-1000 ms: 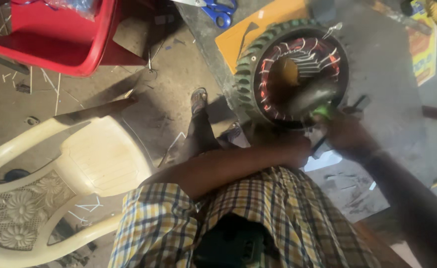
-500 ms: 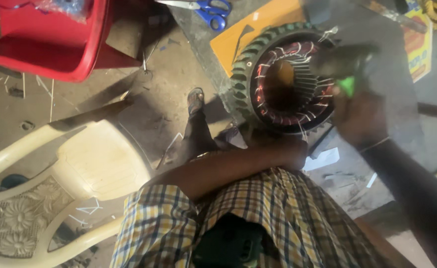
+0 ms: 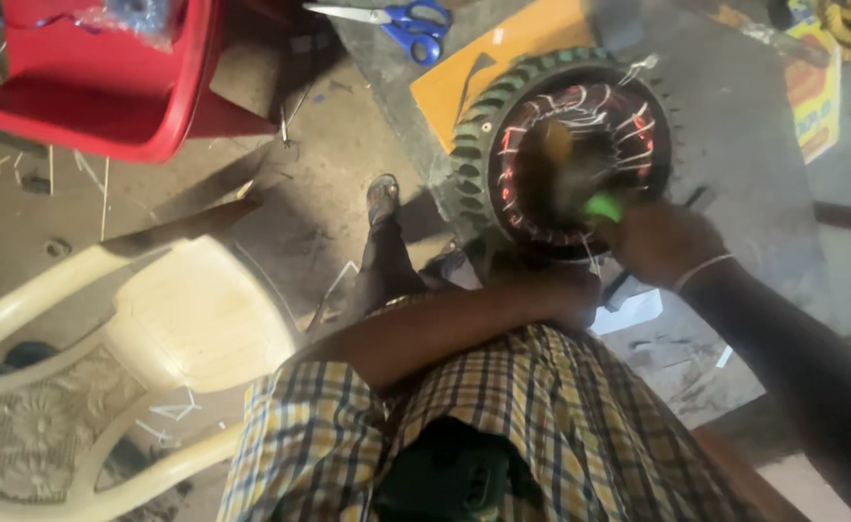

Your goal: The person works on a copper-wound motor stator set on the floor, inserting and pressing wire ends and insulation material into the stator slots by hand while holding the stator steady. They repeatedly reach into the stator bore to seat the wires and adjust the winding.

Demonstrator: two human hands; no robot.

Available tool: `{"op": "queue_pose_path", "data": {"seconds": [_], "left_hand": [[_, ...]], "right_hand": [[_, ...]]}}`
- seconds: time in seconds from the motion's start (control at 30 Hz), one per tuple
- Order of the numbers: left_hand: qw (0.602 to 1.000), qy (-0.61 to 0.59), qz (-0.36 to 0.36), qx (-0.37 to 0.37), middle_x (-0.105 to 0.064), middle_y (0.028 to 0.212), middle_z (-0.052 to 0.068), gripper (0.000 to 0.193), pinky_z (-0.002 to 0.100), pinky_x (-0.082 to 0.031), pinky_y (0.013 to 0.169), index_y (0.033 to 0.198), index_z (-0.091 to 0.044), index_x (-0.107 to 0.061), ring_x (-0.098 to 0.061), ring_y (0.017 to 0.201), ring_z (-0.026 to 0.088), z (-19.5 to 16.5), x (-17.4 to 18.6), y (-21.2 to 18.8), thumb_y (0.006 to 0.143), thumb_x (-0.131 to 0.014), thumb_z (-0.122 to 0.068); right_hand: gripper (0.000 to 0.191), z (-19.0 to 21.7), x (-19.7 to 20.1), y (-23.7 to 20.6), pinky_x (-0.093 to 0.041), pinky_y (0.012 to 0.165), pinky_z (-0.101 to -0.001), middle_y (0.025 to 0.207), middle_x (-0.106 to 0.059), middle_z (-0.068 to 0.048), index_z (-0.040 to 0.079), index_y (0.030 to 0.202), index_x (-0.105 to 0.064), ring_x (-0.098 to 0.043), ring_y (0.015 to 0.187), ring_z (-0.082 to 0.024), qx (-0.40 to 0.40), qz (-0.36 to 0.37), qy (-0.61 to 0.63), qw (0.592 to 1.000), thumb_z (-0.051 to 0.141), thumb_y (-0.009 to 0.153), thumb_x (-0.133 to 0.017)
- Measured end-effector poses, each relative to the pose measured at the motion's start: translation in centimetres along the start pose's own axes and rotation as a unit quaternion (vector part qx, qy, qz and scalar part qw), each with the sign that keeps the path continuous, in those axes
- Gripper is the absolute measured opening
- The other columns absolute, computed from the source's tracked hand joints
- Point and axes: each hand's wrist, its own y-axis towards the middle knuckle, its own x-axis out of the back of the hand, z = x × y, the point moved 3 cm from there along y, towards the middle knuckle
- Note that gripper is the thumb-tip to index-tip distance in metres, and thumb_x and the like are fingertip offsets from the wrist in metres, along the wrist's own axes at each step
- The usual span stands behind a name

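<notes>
Your right hand [image 3: 660,242] is clenched on a blurred green-tipped tool [image 3: 595,198] inside the stator [image 3: 566,145] on the table [image 3: 735,126], left hand [image 3: 566,295] braces the stator's near edge, grip unclear.

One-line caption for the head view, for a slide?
Right hand holds a green-handled tool inside a finned green motor stator; left hand steadies its base.

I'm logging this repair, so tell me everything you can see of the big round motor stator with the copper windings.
The motor stator is a round, dark green finned metal ring, standing tilted on a grey slab with its open bore facing the camera. Reddish copper windings tied with pale lacing line the inside. The right hand holds a blurred green-handled tool inside the bore; the left hand sits at its lower rim. An orange sheet lies behind it.
</notes>
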Motion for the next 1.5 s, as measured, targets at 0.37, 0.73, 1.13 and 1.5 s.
{"op": "queue_pose_path", "data": {"seconds": [0.37,0.73,1.13,1.5], "left_hand": [[1.000,0.016,-0.009,0.016,-0.071,0.116,0.013,0.039,0.045,-0.053,0.090,0.117,-0.013,-0.069,-0.067,0.110,0.032,0.1,-0.3,0.3,0.080,-0.063,-0.021],[0.996,0.034,-0.061,0.051,-0.070,0.121,0.013,0.042,0.045,-0.053,0.093,0.123,-0.013,-0.067,-0.067,0.112,0.032,0.3,-0.6,-0.7,0.082,-0.059,-0.018],[0.989,0.034,-0.125,0.065,-0.069,0.126,0.014,0.046,0.045,-0.052,0.096,0.130,-0.012,-0.065,-0.067,0.115,0.032,0.4,-0.7,-2.3,0.084,-0.055,-0.015],[0.969,0.053,-0.231,0.076,-0.073,0.113,0.019,0.027,0.050,-0.054,0.093,0.109,-0.004,-0.072,-0.070,0.108,0.036,-4.2,2.0,-7.0,0.092,-0.055,-0.017]], "right_hand": [[0.037,-3.0,-6.0,-1.2,-0.048,0.058,-0.0652,0.119,-0.072,-0.013,0.011,0.123,-0.069,-0.069,0.075,-0.030,0.219,-0.254,-0.243,0.910,0.018,0.087,-0.058],[0.018,-1.9,-3.8,-7.7,-0.050,0.063,-0.0469,0.087,-0.064,-0.018,0.003,0.109,-0.063,-0.065,0.069,-0.038,0.083,-0.369,0.184,0.907,0.018,0.113,-0.054],[0.016,-4.2,-18.9,-7.8,-0.051,0.068,-0.0542,0.097,-0.065,-0.029,-0.002,0.111,-0.057,-0.063,0.084,-0.045,0.093,-0.504,0.120,0.850,0.013,0.107,-0.052],[0.025,-7.7,-12.6,-6.9,-0.054,0.088,-0.0494,0.121,-0.060,-0.027,-0.004,0.133,-0.055,-0.063,0.107,-0.041,0.049,-0.534,0.260,0.803,0.018,0.121,-0.055]]}}
